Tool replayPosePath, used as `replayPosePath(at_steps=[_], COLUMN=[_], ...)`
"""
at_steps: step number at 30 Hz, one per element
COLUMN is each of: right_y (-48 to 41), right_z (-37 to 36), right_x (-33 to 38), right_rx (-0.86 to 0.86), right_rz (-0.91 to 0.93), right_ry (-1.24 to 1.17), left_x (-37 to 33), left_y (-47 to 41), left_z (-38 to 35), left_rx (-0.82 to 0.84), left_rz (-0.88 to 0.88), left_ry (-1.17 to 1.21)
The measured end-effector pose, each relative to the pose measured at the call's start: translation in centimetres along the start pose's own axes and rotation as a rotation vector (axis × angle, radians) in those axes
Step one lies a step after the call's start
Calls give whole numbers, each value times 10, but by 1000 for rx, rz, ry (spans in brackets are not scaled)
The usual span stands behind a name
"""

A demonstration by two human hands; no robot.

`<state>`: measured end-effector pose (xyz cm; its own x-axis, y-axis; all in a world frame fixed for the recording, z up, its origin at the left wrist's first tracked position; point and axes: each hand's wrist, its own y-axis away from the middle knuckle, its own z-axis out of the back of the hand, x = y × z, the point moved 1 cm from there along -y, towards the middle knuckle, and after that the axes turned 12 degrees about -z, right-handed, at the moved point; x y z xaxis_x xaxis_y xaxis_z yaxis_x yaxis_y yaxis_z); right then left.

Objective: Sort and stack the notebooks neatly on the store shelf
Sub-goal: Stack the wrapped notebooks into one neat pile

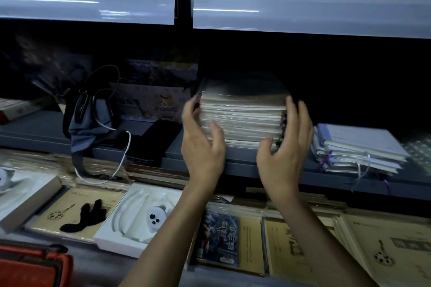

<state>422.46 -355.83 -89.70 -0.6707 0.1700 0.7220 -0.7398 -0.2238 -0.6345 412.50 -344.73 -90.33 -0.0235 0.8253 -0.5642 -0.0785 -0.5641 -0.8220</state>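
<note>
A tall stack of wrapped notebooks [242, 114] stands on the dark grey shelf [268, 165], page edges facing me. My left hand [201, 144] is against the stack's left side with relaxed fingers. My right hand [285, 149] is against its right side by the spiral bindings, fingers loosely spread. Both hands are slightly blurred, and neither curls around a single book. A smaller, uneven pile of pale blue notebooks with purple ribbons [356, 149] lies to the right on the same shelf.
A grey pouch with cables [91, 121] and a black phone [154, 142] sit left of the stack. Below lie kraft notebooks [382, 249], a blue cartoon cover [219, 237], a white box [140, 219] and an orange case [32, 265]. Another shelf [303, 14] hangs overhead.
</note>
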Motion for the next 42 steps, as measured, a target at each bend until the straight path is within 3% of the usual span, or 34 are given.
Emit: replayPosePath(at_steps=[4, 7, 13, 19, 28, 33, 42], right_y=[-20, -50, -46, -48, -51, -34, 1], right_z=[-5, -8, -14, -17, -16, 1, 25], right_x=[-11, -23, -23, -29, -35, -18, -7], right_rx=[74, 245, 406, 498, 550, 521, 439], right_rz=[-612, -908, -835, -880, -871, -831, -760], right_ry=[-625, -894, -653, -656, -690, -660, -683], left_x=[23, 17, 30, 33, 3, 3, -10], left_y=[-32, -49, -53, -50, -48, -22, 11], left_z=[-4, -2, 6, -7, 0, 10, 25], left_rx=[-67, -13, 190, 242, 163, 247, 146], left_rz=[566, 791, 797, 697, 641, 593, 617], left_ry=[512, 690, 684, 637, 588, 462, 405])
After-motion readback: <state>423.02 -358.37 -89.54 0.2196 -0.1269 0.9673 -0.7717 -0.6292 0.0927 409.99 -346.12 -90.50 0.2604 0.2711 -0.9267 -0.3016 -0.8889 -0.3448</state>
